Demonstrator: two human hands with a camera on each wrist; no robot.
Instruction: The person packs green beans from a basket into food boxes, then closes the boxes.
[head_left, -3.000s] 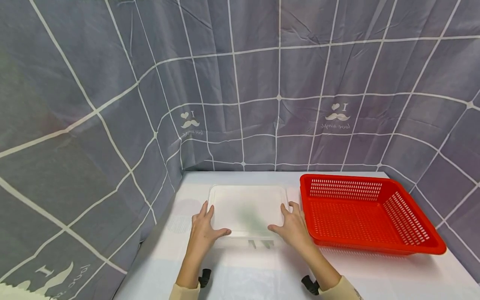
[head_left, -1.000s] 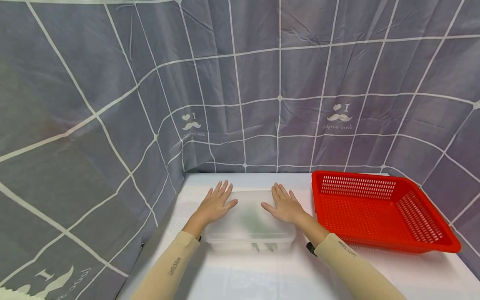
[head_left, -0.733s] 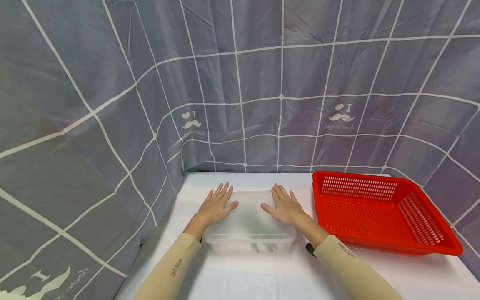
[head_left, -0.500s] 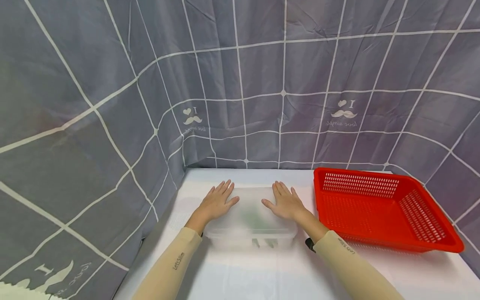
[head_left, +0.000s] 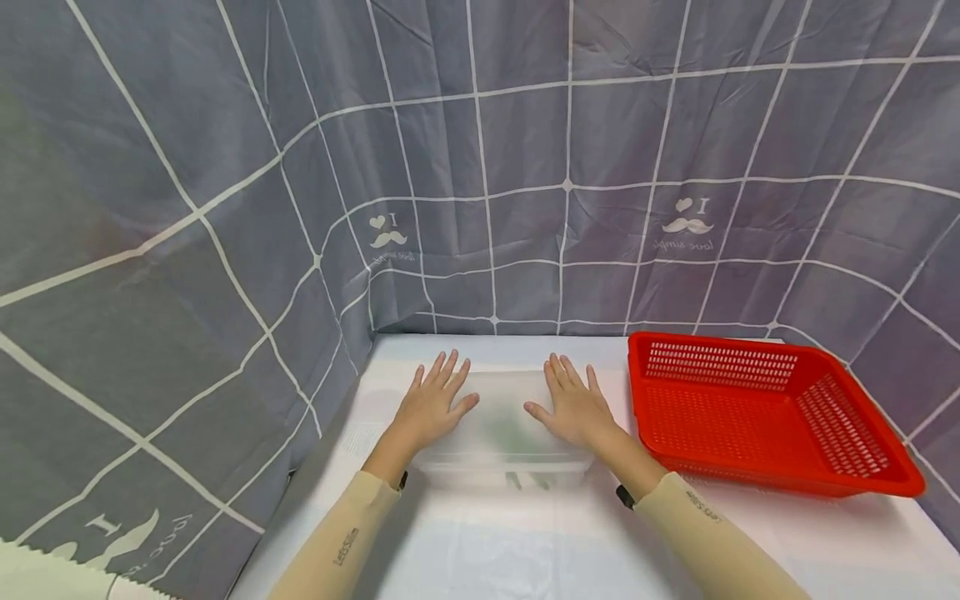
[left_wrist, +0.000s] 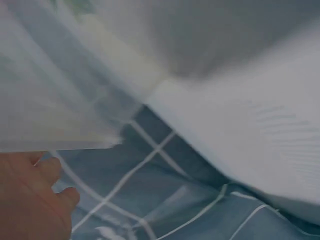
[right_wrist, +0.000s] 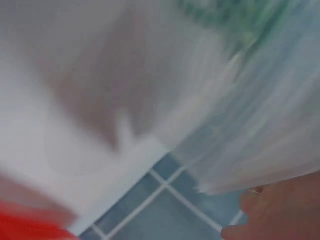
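Note:
A lidded, translucent plastic storage box sits on the white table in the middle of the head view. Through it shows something green, too blurred to identify. Flat on the left side of its lid lies my left hand, fingers straight and spread. The right hand rests likewise on the right side, thumb pointing inward. Neither hand curls round anything. In the left wrist view, part of the left hand appears by the box's edge; the right wrist view shows the right hand similarly.
A red perforated plastic basket stands right of the box, close to my right forearm. White table surface extends in front of the box. A grey curtain with white grid lines hangs behind and at both sides.
Three seconds ago both hands held the lid's side edges near its front corners; they have since moved onto the top and flattened. Over the last second, the fingers have spread slightly.

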